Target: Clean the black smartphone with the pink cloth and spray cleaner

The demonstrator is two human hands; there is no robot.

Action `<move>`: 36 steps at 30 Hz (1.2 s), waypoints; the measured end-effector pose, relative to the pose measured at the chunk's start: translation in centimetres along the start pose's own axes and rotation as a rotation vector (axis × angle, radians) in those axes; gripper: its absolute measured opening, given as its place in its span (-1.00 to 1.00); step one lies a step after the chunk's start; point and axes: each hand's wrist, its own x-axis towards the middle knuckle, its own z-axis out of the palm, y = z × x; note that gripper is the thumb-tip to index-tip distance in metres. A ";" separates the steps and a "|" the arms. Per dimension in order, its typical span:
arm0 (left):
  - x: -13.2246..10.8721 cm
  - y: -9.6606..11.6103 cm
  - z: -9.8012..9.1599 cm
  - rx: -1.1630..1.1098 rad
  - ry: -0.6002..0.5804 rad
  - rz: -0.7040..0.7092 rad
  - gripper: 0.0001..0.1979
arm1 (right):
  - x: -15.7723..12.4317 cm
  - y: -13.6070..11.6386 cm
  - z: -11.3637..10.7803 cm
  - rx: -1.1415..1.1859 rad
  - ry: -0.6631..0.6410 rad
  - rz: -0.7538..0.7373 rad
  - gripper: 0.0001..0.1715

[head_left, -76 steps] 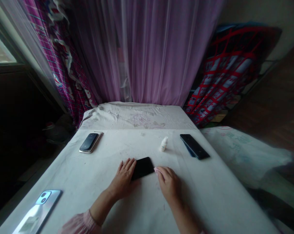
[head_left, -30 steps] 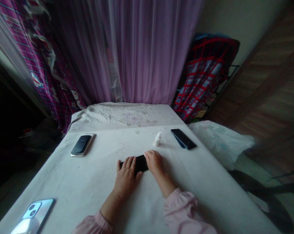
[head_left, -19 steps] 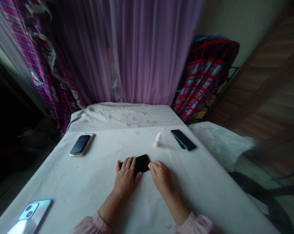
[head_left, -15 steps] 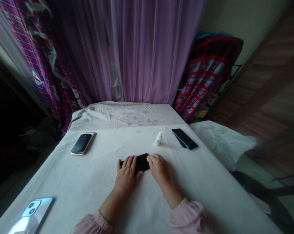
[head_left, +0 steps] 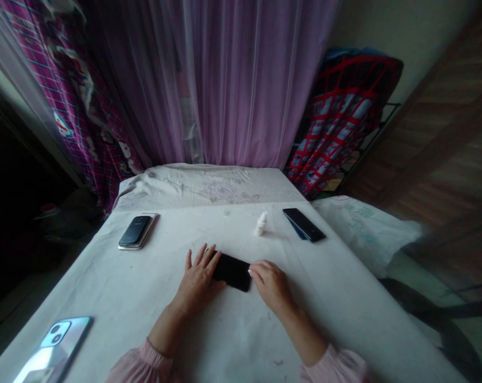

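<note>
Four phones lie on the white cloth-covered bench [head_left: 105, 287]. Furthest left, near the front corner, a silver phone [head_left: 53, 340] lies with its twin camera lenses facing up, and farther back a dark phone [head_left: 136, 231] rests on a silvery case. Next, the left hand [head_left: 197, 282] lies flat on the cloth, its fingers [head_left: 203, 260] spread open and the edge of the hand against the left end of a black phone [head_left: 232, 271]. That phone lies flat and slightly angled between both hands, near the middle of the bench. The right hand [head_left: 271, 287] meets the phone's right end with curved fingertips [head_left: 252, 272]; whether they grip or merely touch, the dim view makes it hard to tell. Beyond stand a small white dropper bottle [head_left: 260, 223] and, at far right, a slim black handset [head_left: 304, 224] with a blue edge showing beneath.
</note>
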 end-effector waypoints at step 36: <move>-0.8 1.8 2.1 -0.050 0.148 -0.214 -0.06 | 8.6 -4.2 4.1 0.019 -0.184 -0.132 -0.80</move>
